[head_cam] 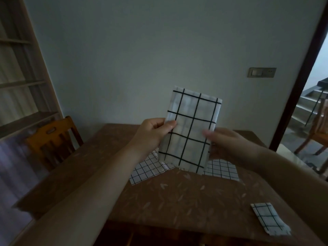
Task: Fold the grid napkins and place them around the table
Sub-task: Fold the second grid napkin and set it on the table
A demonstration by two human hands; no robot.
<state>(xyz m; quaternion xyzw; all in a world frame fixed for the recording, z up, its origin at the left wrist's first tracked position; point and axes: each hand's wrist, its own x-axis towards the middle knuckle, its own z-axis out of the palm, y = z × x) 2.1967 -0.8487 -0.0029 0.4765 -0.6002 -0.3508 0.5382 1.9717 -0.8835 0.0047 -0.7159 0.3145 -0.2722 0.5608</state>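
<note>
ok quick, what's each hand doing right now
Left hand: closed, pinching the left edge of the folded grid napkin.
Right hand: closed on the same napkin's right edge.

Folded grid napkin (190, 132) upright (others (270, 221) flat)

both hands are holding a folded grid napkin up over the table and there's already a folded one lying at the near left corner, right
Not quite: the head view shows the folded napkin on the table at the near right corner, not the left. Otherwise yes: the left hand and right hand hold a folded grid napkin up over the table.
</note>
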